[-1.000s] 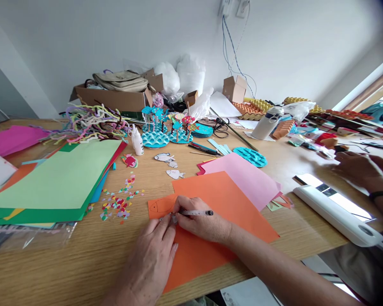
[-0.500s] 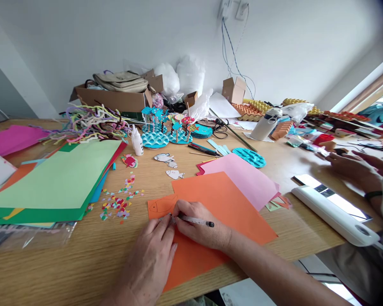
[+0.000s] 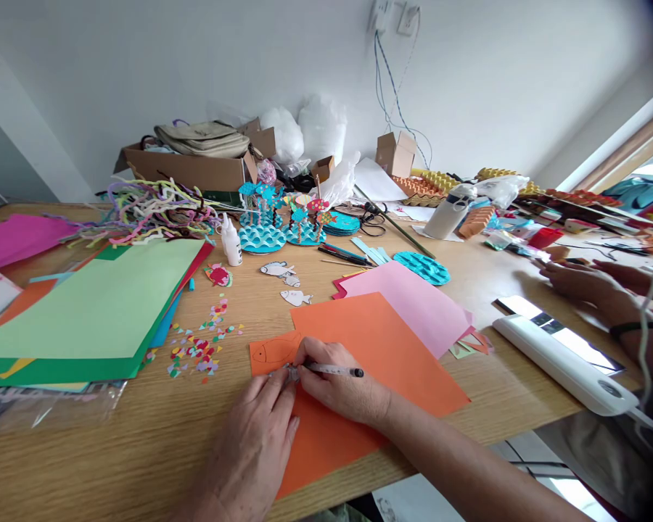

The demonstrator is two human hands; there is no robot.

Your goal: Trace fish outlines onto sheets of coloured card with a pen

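Observation:
My right hand [image 3: 340, 380] is closed round a pen [image 3: 334, 370] with a clear barrel and a black end, its tip down at the orange paper [image 3: 381, 355]. My left hand [image 3: 258, 431] lies flat with outstretched fingers across the paper's left edge. Its fingertips press a small grey-and-white paper cutout [image 3: 291, 373], partly covered by both hands. Just above the fingers, a fish outline [image 3: 272, 351] with an eye is drawn on the orange sheet. Several white paper fish [image 3: 296, 298] rest on the table beyond.
Confetti bits [image 3: 199, 348], a glue bottle [image 3: 231, 241] and stacked coloured paper [image 3: 98, 304] are to the left. Pink paper [image 3: 405, 297] touches the orange sheet. Blue fish models [image 3: 262, 235] stand behind. At right, a white lamp-like device [image 3: 563, 366] lies near another person's hands [image 3: 588, 286].
The view has shifted slightly, so everything sits a little further left. Both hands keep their places on the orange paper; the pen has moved very little.

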